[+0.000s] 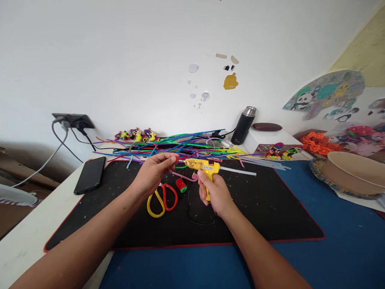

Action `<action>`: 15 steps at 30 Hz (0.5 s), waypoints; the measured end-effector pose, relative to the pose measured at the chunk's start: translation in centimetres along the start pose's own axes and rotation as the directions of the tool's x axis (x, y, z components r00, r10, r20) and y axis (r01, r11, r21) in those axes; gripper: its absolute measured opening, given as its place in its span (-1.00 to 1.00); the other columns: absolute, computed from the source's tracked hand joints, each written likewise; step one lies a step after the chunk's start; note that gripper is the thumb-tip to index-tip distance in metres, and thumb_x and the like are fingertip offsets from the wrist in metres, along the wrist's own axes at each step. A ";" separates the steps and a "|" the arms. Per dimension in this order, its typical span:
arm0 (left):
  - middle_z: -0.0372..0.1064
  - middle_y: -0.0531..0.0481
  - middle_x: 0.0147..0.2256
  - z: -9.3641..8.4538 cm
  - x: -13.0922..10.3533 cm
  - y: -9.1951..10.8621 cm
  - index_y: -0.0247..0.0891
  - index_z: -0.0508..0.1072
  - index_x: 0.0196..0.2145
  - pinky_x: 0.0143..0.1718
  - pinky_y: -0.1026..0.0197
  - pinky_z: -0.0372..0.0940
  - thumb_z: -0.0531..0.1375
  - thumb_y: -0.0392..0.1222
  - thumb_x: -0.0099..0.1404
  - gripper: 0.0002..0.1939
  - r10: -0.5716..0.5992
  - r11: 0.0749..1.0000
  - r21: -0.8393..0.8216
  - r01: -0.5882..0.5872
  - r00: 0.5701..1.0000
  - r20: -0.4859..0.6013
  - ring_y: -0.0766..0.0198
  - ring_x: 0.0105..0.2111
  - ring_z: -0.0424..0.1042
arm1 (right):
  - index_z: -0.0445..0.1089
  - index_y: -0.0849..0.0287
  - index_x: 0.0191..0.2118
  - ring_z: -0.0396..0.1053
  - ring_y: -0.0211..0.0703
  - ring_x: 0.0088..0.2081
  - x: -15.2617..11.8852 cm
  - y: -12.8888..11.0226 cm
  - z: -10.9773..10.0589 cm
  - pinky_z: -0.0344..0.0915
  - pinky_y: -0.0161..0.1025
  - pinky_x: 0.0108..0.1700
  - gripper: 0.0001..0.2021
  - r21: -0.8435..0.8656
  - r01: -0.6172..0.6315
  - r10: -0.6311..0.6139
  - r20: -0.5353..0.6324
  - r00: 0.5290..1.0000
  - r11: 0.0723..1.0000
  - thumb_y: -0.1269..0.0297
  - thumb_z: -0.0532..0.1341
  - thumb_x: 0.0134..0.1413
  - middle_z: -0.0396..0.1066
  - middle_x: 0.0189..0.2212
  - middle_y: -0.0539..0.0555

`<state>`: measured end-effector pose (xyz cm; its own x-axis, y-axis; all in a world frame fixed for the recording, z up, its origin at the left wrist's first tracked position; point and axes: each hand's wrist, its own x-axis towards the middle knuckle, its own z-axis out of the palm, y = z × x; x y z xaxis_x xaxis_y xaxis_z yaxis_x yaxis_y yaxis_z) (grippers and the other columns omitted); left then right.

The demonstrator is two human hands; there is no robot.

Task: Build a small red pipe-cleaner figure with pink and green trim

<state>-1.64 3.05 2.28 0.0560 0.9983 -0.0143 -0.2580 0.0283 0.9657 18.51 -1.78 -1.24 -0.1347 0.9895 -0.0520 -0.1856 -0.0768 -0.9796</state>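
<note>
My right hand (214,189) is wrapped round the handle of a yellow glue gun (198,164), whose nozzle points left and whose glue stick (237,171) sticks out to the right. My left hand (161,166) pinches a small red piece (177,158) at the nozzle's tip. Below the hands, a red and green roll (181,185) lies on the black mat (255,212). Scissors (163,201) with one yellow and one red handle rest left of it. A pink curled pipe cleaner (194,177) lies beneath the gun.
Pipe cleaners (168,140) in many colours spread along the wall. A black phone (90,175) lies at the left, a black flask (244,125) stands behind, and a bowl (357,170) sits at the right. Small figures (138,135) stand at the back.
</note>
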 end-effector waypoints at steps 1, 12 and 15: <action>0.48 -0.01 -0.41 0.0 0.0 0.0 -0.27 0.69 -0.33 -0.38 0.27 0.23 0.58 -0.02 -0.06 -0.63 0.001 1.000 -0.002 -0.001 1.000 -0.003 0.34 -0.44 0.35 | 0.30 0.14 -0.48 0.12 -0.34 -0.79 0.0 0.0 0.0 -0.02 -0.36 -0.71 -0.45 -0.001 0.000 0.000 0.000 1.000 1.000 -0.29 0.29 0.15 0.21 -0.79 -0.12; 0.48 -0.01 -0.41 0.2 -0.1 0.1 -0.27 0.68 -0.34 -0.39 0.26 0.21 0.57 -0.01 -0.06 -0.62 0.017 0.999 0.029 -0.016 1.000 -0.013 0.33 -0.44 0.34 | 0.30 0.13 -0.48 0.13 -0.33 -0.79 0.0 -0.1 0.0 0.01 -0.36 -0.70 -0.45 -0.031 0.002 -0.001 0.014 1.000 1.000 -0.30 0.27 0.16 0.20 -0.80 -0.12; 0.47 0.00 -0.43 0.1 -0.1 -0.1 -0.26 0.68 -0.33 -0.38 0.26 0.21 0.57 0.02 -0.06 -0.61 0.021 0.998 0.056 -0.021 1.000 -0.005 0.33 -0.44 0.33 | 0.31 0.14 -0.47 0.14 -0.33 -0.79 0.0 0.0 0.0 0.00 -0.36 -0.70 -0.45 -0.042 0.003 -0.003 0.017 1.000 0.999 -0.30 0.26 0.17 0.21 -0.79 -0.12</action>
<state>-1.55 2.97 2.25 0.0460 0.9989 0.0051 -0.2046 0.0045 0.9788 18.54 -1.82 -1.23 -0.1509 0.9875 -0.0460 -0.1446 -0.0681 -0.9871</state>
